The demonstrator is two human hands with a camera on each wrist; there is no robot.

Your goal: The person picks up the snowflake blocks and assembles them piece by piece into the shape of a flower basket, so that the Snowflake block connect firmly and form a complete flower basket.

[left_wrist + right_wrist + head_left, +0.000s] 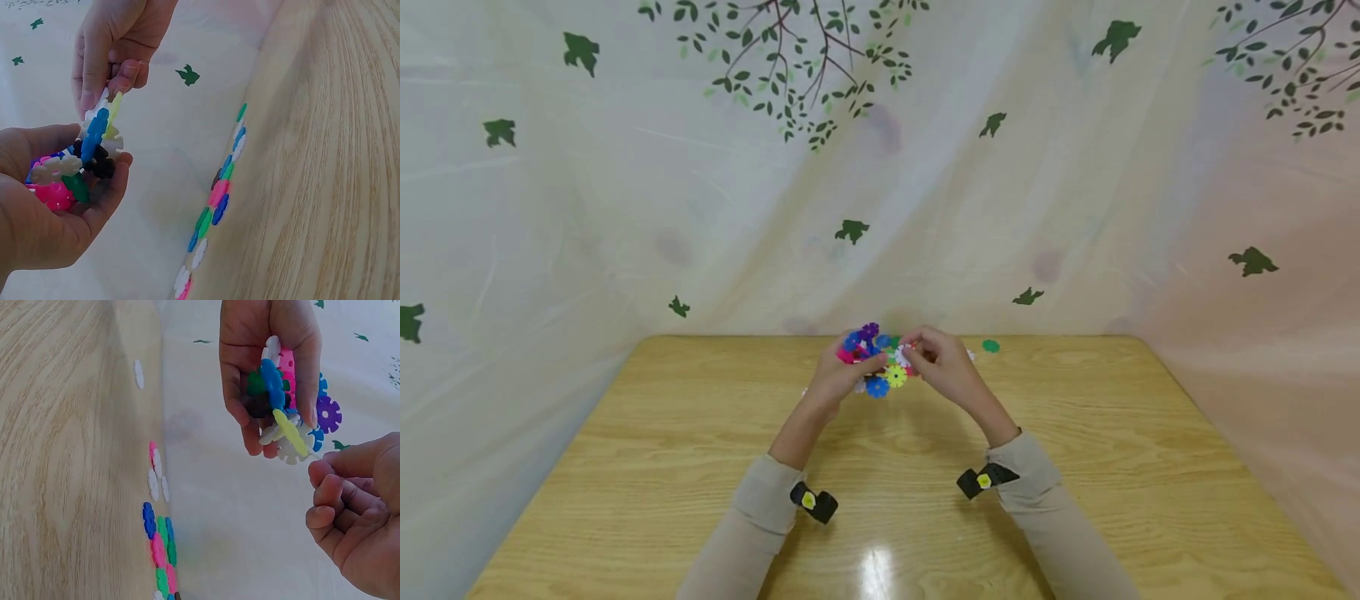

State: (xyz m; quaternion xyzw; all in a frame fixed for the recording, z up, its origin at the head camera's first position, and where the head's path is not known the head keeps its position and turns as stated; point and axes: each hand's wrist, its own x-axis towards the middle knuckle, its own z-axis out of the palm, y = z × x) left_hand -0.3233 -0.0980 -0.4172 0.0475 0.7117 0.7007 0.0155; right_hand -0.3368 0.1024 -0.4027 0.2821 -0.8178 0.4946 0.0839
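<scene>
A cluster of joined plastic snowflake discs [273, 384], in pink, blue, green, black, purple, yellow and white, is held in my left hand [835, 375] above the far part of the table. Its fingers curl round the cluster from below, thumb on top. My right hand [951, 375] pinches a white snowflake disc [903, 356] between thumb and fingertips at the cluster's right side. That disc meets the cluster beside a yellow disc [291, 433]; whether their slots are joined I cannot tell. A blue disc [877, 387] hangs lowest in the head view.
Loose snowflake discs [219, 193] in several colours lie along the far part of the wooden table [700, 467], partly behind my hands. A green disc [991, 346] lies to their right. Behind the table's far edge hangs a pale curtain [760, 250] with printed leaves.
</scene>
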